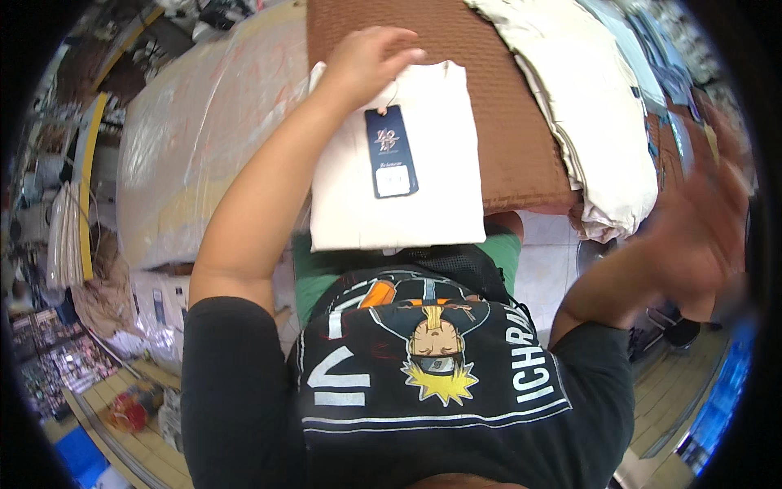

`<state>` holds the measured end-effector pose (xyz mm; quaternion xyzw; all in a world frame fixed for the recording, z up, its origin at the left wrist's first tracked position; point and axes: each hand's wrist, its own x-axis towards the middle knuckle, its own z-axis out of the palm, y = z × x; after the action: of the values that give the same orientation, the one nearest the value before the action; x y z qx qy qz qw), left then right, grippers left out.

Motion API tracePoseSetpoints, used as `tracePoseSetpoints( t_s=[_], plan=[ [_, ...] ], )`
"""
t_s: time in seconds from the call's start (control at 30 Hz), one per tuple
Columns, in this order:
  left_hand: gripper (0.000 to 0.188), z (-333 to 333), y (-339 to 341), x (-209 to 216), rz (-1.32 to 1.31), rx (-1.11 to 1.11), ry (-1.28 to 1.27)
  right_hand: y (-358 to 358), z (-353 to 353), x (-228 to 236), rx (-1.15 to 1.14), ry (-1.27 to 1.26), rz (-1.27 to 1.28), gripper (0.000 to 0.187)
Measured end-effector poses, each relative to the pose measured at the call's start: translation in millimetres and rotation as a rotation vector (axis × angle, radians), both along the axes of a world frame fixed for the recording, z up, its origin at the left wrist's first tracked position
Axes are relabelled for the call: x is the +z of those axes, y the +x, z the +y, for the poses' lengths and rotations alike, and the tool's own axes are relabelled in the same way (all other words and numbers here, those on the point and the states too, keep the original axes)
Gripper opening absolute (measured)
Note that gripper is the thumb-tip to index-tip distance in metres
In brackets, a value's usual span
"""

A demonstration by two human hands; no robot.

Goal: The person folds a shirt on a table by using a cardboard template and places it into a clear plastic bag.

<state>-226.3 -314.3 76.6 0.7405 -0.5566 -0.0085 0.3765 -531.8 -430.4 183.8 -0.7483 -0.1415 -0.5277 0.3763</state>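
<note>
Left hand (368, 59) reaches forward, fingers curled down; right hand (692, 236) raised, blurred.

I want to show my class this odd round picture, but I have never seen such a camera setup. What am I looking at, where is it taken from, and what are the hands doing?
A wide fisheye camera on a person's head looks down, so edges bend and the person's black printed T-shirt fills the bottom. The left hand rests on top of a folded cream garment with a dark blue tag, at its far edge. The garment lies on a brown cloth covering the surface. The right hand is raised off to the side, blurred and apparently empty. More cream fabric is piled to the right.
</note>
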Motion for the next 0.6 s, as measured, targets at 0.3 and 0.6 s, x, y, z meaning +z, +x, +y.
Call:
tracePoseSetpoints(
  t_s=[0.3, 0.6],
  plan=[
    [0.043, -95, 14, -24, 0.089, -0.233, 0.684, 72, 36, -128, -0.240, 0.234, 0.851, 0.016],
    [0.031, -107, 23, -39, 0.170, -0.240, 0.583, 75, 25, -139, -0.223, 0.204, 0.875, 0.014]
  ],
)
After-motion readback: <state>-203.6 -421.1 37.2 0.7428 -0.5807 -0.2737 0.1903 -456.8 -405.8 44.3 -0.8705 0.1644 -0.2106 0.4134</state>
